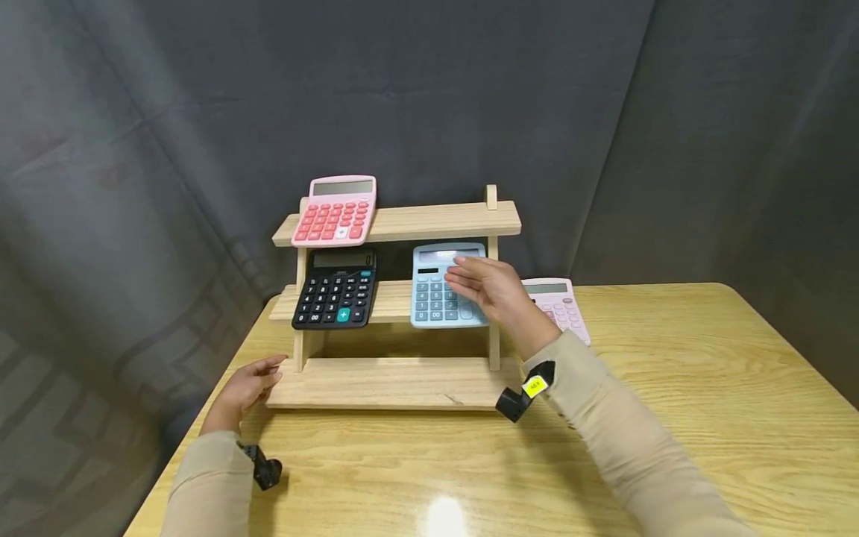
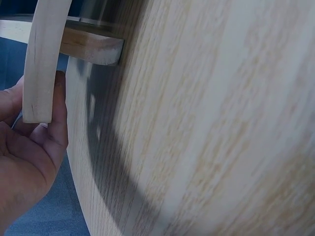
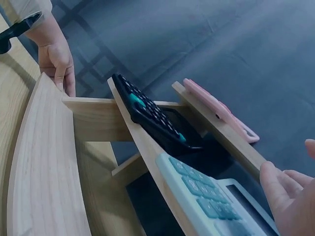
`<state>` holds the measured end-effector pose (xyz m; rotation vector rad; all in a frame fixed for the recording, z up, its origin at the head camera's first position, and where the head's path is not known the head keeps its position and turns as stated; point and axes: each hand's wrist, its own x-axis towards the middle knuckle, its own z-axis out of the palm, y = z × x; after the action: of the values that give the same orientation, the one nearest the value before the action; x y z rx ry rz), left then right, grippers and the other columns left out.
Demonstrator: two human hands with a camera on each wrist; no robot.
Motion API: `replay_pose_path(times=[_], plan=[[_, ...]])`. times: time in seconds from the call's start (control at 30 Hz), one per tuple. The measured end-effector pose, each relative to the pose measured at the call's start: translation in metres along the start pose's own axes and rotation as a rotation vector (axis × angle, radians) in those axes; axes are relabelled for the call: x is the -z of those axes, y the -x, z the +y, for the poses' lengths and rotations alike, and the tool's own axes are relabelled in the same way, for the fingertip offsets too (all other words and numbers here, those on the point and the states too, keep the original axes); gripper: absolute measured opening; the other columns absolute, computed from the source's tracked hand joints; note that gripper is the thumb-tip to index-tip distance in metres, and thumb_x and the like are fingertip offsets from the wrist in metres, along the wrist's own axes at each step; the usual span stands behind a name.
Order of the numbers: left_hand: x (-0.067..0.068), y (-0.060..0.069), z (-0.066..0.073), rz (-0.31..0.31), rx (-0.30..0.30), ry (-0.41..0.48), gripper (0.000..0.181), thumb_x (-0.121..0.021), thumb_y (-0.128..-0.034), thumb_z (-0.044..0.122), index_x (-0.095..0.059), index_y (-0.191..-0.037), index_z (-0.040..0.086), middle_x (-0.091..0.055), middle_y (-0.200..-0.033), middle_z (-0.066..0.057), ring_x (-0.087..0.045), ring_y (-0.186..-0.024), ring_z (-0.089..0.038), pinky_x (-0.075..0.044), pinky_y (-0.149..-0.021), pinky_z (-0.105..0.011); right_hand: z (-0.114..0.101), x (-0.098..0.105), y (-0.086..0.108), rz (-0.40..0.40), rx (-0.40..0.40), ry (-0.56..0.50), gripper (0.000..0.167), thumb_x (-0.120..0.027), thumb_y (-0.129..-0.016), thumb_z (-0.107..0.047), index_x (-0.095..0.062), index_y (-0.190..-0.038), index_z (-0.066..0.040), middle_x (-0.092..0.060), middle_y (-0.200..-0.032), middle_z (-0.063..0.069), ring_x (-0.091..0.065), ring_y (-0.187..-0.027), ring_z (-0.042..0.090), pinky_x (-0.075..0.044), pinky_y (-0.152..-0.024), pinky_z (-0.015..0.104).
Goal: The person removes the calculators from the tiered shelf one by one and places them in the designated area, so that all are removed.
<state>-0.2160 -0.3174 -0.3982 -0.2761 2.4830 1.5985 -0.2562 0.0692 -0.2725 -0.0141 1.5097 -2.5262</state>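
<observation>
A three-tier wooden shelf rack (image 1: 396,380) stands on the table. My left hand (image 1: 244,388) is at the left end of its bottom board; in the left wrist view, thumb and fingers grip the board's end (image 2: 44,64). My right hand (image 1: 493,287) hovers before a light blue calculator (image 1: 432,302) on the middle tier, partly covering it. In the right wrist view that hand holds nothing, its fingertips near the top board's end; whether they touch it I cannot tell. A black calculator (image 1: 335,294) leans left on the middle tier, and a pink calculator (image 1: 335,212) sits above it.
A pale pink calculator (image 1: 567,313) lies on the wooden table (image 1: 705,373) behind my right forearm, partly hidden. Dark grey curtains (image 1: 429,97) hang behind the table and along its sides. Wrist cameras are strapped on both arms.
</observation>
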Motion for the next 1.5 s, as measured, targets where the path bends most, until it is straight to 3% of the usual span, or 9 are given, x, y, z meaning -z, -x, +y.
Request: replay_pose_path(times=[0.33, 0.8, 1.23, 1.5], plan=[[-0.003, 0.001, 0.000, 0.019, 0.027, -0.004, 0.046, -0.045, -0.0897, 0.009, -0.030, -0.130, -0.006, -0.045, -0.100, -0.009, -0.044, -0.070, -0.011, -0.036, -0.060, -0.026, 0.001, -0.017, -0.016, 0.023, -0.003, 0.029, 0.039, -0.051, -0.086, -0.006, -0.042, -0.121, 0.010, -0.044, -0.117, 0.026, -0.057, -0.085, 0.021, -0.044, -0.076, 0.027], [0.002, -0.001, -0.001, 0.002, 0.002, -0.007, 0.045, -0.041, -0.0914, 0.009, -0.027, -0.132, -0.005, -0.040, -0.081, -0.001, -0.036, -0.057, -0.011, -0.032, -0.053, -0.025, 0.005, -0.055, -0.035, 0.040, -0.021, 0.027, 0.036, -0.057, -0.084, -0.009, -0.049, -0.116, 0.003, -0.051, -0.111, 0.021, -0.054, -0.096, 0.026, -0.045, -0.072, 0.025], [0.002, 0.001, 0.000, 0.008, 0.029, 0.004, 0.046, -0.042, -0.0911, 0.008, -0.027, -0.133, -0.004, -0.036, -0.085, -0.004, -0.034, -0.060, -0.012, -0.030, -0.055, -0.026, 0.013, -0.082, -0.061, 0.066, -0.003, -0.018, 0.036, -0.058, -0.082, -0.007, -0.050, -0.114, 0.005, -0.053, -0.109, 0.021, -0.055, -0.094, 0.026, -0.046, -0.070, 0.024], [0.000, 0.001, 0.000, 0.001, 0.008, 0.015, 0.045, -0.040, -0.0917, 0.008, -0.026, -0.133, -0.004, -0.036, -0.082, -0.003, -0.032, -0.056, -0.011, -0.030, -0.053, -0.025, 0.025, -0.098, -0.073, 0.056, 0.013, 0.004, 0.035, -0.056, -0.083, -0.006, -0.050, -0.115, 0.006, -0.054, -0.108, 0.021, -0.053, -0.098, 0.029, -0.046, -0.070, 0.023]])
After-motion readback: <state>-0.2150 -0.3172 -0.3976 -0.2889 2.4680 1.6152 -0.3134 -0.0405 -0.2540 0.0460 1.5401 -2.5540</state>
